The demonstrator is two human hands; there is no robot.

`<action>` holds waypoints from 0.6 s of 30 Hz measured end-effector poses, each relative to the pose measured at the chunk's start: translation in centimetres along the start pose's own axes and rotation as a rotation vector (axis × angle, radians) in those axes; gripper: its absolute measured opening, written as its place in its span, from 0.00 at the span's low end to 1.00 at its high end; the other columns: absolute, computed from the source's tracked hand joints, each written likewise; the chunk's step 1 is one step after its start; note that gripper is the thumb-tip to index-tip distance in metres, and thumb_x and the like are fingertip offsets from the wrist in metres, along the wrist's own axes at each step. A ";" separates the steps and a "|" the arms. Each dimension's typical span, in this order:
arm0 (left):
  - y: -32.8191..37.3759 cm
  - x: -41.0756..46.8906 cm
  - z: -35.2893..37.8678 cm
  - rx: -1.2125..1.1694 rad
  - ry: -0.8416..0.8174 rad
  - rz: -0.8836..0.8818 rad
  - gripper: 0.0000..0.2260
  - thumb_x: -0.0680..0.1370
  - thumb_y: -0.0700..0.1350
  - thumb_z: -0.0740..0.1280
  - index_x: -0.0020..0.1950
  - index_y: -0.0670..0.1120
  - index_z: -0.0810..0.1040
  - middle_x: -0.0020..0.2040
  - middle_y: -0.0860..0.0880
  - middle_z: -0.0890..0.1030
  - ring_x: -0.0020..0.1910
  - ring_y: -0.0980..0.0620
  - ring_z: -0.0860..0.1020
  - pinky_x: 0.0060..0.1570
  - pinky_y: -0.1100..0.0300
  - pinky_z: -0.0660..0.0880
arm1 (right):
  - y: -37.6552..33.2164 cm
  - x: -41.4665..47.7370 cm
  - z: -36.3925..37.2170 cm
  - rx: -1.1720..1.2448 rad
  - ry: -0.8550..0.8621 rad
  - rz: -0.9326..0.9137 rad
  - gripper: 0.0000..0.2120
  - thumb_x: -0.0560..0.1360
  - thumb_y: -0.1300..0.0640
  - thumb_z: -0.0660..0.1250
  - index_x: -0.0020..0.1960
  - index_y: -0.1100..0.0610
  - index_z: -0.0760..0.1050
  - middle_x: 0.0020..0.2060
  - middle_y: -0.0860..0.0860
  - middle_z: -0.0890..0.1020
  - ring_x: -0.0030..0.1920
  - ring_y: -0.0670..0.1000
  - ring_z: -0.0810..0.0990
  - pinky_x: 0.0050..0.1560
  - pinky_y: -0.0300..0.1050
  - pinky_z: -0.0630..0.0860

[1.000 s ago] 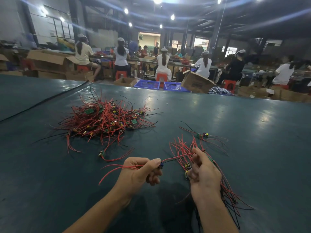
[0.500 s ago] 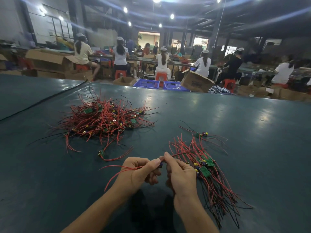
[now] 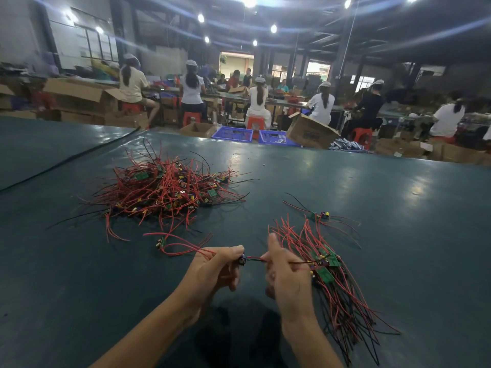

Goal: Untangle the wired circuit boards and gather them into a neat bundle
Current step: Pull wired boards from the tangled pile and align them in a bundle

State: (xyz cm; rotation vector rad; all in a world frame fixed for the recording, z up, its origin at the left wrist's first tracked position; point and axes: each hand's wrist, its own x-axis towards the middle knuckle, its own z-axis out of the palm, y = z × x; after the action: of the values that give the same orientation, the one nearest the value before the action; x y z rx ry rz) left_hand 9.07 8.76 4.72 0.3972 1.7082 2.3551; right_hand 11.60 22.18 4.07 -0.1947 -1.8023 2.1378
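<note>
A tangled heap of red and black wired circuit boards lies on the dark green table, far left of my hands. To the right, a sorted bundle of green boards with long wires lies beside my right wrist. My left hand pinches a small wired board between thumb and fingers. My right hand pinches that board's red and black wires just to the right, thumb raised. One loose board lies left of my left hand, another single board beyond the bundle.
A black cable runs across the table's far left. Past the far edge stand blue crates, cardboard boxes and several seated people at benches.
My right hand has drawn away from my left, sliding right along the wires and stretching them out. A second earlier it was by the bundle, then it came to my left hand.
</note>
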 end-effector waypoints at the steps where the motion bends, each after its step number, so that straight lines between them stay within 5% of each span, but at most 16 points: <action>1: 0.0 0.0 -0.1 0.015 -0.028 -0.012 0.13 0.70 0.48 0.70 0.27 0.46 0.79 0.24 0.46 0.73 0.22 0.53 0.71 0.26 0.65 0.70 | 0.1 -0.4 0.5 -0.059 -0.121 -0.028 0.24 0.73 0.39 0.64 0.26 0.54 0.78 0.23 0.48 0.75 0.27 0.48 0.73 0.34 0.44 0.72; 3: 0.0 0.1 -0.2 0.062 -0.059 -0.038 0.15 0.71 0.52 0.73 0.27 0.47 0.79 0.24 0.47 0.73 0.23 0.53 0.71 0.28 0.65 0.70 | 0.3 -0.9 1.2 -0.111 -0.238 -0.058 0.26 0.76 0.41 0.61 0.29 0.58 0.81 0.27 0.53 0.82 0.32 0.52 0.81 0.41 0.46 0.78; 5: 0.0 0.2 -0.4 0.097 -0.041 -0.068 0.17 0.68 0.57 0.70 0.26 0.47 0.78 0.25 0.47 0.74 0.24 0.53 0.72 0.28 0.65 0.70 | 0.6 -0.9 1.4 -0.123 -0.170 -0.020 0.25 0.79 0.45 0.61 0.33 0.59 0.83 0.31 0.55 0.84 0.36 0.55 0.84 0.44 0.48 0.80; 8: 0.0 0.7 -1.0 0.247 0.024 -0.031 0.15 0.70 0.57 0.71 0.32 0.47 0.82 0.29 0.48 0.79 0.27 0.54 0.75 0.31 0.63 0.71 | 0.4 -0.5 0.9 -0.052 0.063 0.102 0.24 0.80 0.47 0.62 0.29 0.55 0.82 0.23 0.49 0.77 0.22 0.48 0.74 0.25 0.39 0.71; 11: -0.4 1.5 -3.5 0.803 0.266 0.288 0.03 0.74 0.46 0.72 0.41 0.51 0.83 0.36 0.55 0.82 0.35 0.59 0.78 0.38 0.64 0.73 | -0.2 0.3 -0.1 0.217 0.248 0.262 0.27 0.81 0.47 0.61 0.26 0.58 0.79 0.21 0.48 0.68 0.17 0.43 0.60 0.17 0.34 0.56; 13: -0.2 1.8 -5.6 1.219 0.417 0.450 0.05 0.74 0.43 0.71 0.49 0.51 0.82 0.45 0.57 0.81 0.44 0.56 0.78 0.45 0.59 0.75 | -0.5 0.6 -0.8 0.369 0.292 0.320 0.24 0.82 0.47 0.59 0.32 0.58 0.75 0.22 0.47 0.67 0.17 0.43 0.58 0.17 0.34 0.54; 18: -0.5 2.6 -9.9 1.565 0.525 0.076 0.15 0.77 0.52 0.65 0.62 0.52 0.75 0.62 0.50 0.73 0.61 0.47 0.70 0.60 0.51 0.68 | -0.9 0.9 -1.9 0.626 0.311 0.392 0.22 0.83 0.44 0.54 0.38 0.56 0.73 0.22 0.46 0.65 0.17 0.43 0.58 0.17 0.33 0.54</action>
State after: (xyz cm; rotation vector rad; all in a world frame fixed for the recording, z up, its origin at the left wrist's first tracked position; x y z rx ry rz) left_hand 3.35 0.88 1.54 -0.0156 3.4625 0.6171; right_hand 11.52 24.38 4.65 -0.7170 -0.9182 2.6383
